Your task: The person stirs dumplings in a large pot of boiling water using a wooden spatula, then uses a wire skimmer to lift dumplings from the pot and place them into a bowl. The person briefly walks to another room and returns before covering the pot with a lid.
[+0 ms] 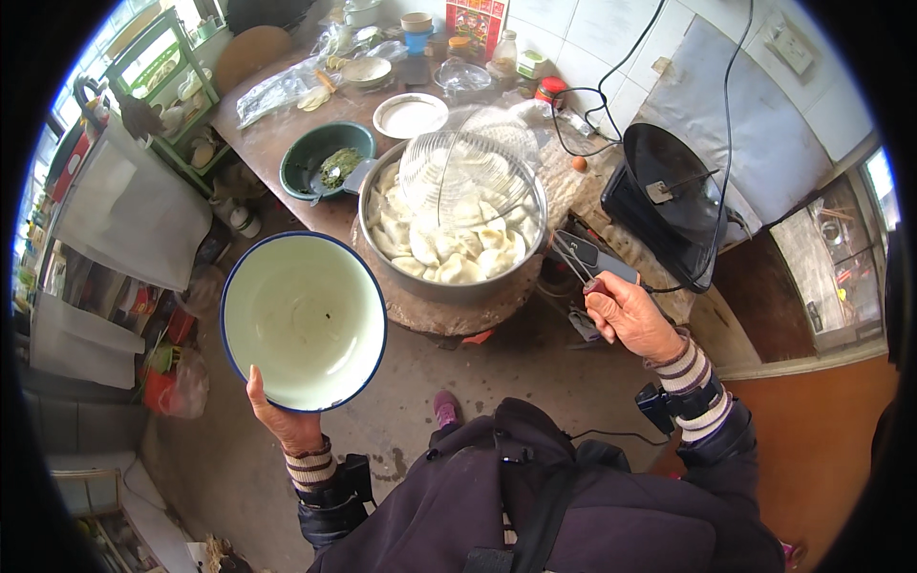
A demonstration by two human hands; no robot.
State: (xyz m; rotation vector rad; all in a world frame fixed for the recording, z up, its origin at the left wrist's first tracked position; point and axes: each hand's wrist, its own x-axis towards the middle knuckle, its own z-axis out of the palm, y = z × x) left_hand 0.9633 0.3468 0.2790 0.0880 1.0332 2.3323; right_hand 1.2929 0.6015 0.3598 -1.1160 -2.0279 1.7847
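—Where is the metal wire skimmer (463,172) with the dark red handle?
—Your right hand (626,320) has its fingers curled firmly around the handle; the mesh is over the wide, round, silvery metal pot (449,288) of pale dumplings (463,256), at the table's (263,143) near end.
—And your left hand (287,420)?
—Thumb over its rim, you grip a blue-rimmed, pale green round bowl (304,329), tilted, off the table's left edge.
—What's around the pot?
—A dark green round basin (298,164) toward that edge, and a round white dish (411,116) behind.
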